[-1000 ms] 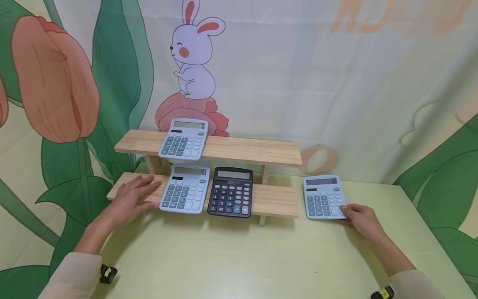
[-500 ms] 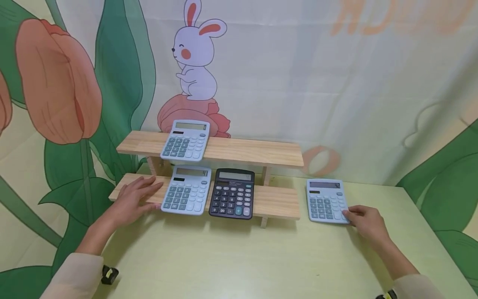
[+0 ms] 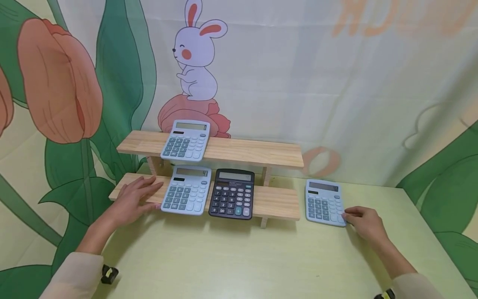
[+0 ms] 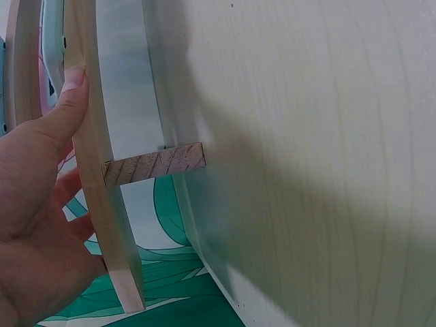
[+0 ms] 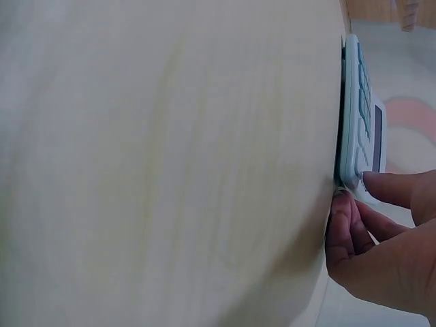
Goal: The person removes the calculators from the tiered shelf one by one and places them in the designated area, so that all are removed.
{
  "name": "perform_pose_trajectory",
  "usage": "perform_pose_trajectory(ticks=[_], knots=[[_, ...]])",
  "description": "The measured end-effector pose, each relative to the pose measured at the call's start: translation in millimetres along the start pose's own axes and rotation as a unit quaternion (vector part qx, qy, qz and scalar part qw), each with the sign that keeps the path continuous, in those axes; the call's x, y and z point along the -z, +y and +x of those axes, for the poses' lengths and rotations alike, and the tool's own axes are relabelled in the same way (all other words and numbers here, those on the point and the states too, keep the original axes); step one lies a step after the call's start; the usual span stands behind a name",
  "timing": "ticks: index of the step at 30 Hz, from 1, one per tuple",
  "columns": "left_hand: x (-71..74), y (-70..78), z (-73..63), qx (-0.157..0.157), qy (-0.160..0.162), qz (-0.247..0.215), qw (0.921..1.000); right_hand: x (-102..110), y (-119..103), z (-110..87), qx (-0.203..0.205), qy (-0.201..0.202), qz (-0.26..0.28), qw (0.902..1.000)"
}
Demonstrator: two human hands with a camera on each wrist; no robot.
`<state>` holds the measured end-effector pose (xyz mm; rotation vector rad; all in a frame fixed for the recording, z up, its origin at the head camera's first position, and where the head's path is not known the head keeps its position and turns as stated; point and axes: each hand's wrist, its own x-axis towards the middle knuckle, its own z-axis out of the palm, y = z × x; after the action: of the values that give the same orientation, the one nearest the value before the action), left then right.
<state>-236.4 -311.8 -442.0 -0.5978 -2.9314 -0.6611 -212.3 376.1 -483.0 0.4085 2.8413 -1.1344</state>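
At the right, a light blue calculator (image 3: 325, 202) lies face up at table level, its near right corner at my right hand (image 3: 366, 224). The thumb is on the corner of that calculator (image 5: 361, 116) in the right wrist view, with the other fingers curled by its lower edge. My left hand (image 3: 130, 201) rests on the left end of the lower wooden shelf (image 3: 276, 201), fingers spread over its top. In the left wrist view the thumb (image 4: 71, 88) touches the shelf's front edge. Beside this hand a blue calculator (image 3: 186, 190) leans on the lower shelf.
A black calculator (image 3: 231, 194) stands right of the blue one on the lower shelf. Another blue calculator (image 3: 185, 140) sits on the upper shelf (image 3: 257, 153). The pale table (image 3: 239, 257) reaches back to a printed curtain (image 3: 291, 74) with tulips and a rabbit.
The blue calculator at the right has shifted slightly nearer and turned a little, with my right hand still at its corner. My left hand has stayed on the shelf.
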Motion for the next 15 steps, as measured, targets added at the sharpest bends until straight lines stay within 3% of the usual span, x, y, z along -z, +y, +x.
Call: perform_pose_trajectory(ticks=[6,9,15], knots=[[-1.1,-0.4,-0.5,0.0,0.001,-0.001,1.0,2.4,3.6,0.9,-0.012,-0.019,0.022,0.9995],[-1.6,0.7,0.8,-0.001,0.001,-0.002,1.0,5.4,0.4,-3.1,-0.01,-0.009,0.03,0.9995],[-0.7,2.3,-1.0,0.006,0.002,0.001,1.0,10.6,-39.3,-24.5,0.072,0.055,0.021,0.9957]])
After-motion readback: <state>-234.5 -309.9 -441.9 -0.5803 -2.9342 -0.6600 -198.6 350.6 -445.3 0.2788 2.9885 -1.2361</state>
